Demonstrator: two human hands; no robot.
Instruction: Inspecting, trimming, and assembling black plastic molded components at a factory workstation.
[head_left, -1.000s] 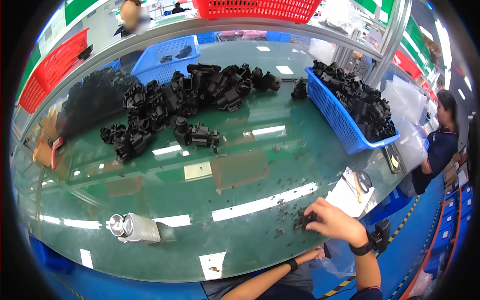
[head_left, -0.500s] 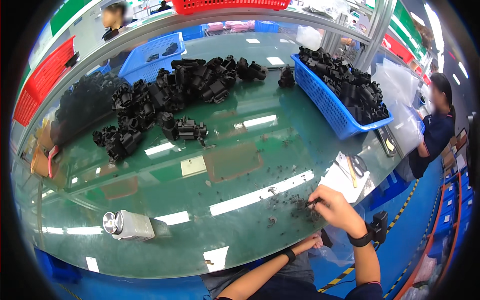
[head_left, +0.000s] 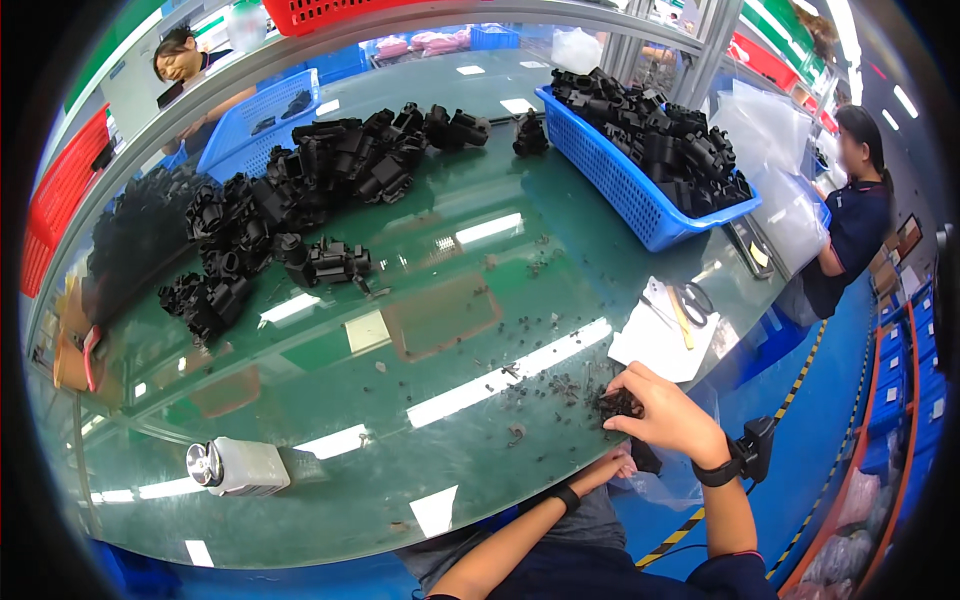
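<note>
My right hand (head_left: 662, 412) reaches over the table's near right edge. Its thumb and fingers curl around a clump of small black parts (head_left: 622, 403). More loose black bits (head_left: 560, 388) lie scattered to the left of it. Lower down, at the table's edge, my left hand (head_left: 615, 466) has its fingers curled at the rim of a clear plastic bag (head_left: 668, 487); part of this hand is hidden. A dark piece (head_left: 647, 458) shows between the two hands. Just beyond my right hand lies a white sheet (head_left: 650, 340) with black-handled scissors (head_left: 697, 298) and a yellow-handled tool (head_left: 684, 318).
A heap of black plastic assemblies (head_left: 330, 165) covers the far left of the green table (head_left: 450, 270). A blue basket (head_left: 640, 215) full of them stands far right. A white bottle (head_left: 245, 467) lies near left. Co-workers are at the right and beyond the frame.
My right hand has shifted slightly down and its fingers have spread round a larger clump of black parts. The view has turned, so the table's things appear farther left.
</note>
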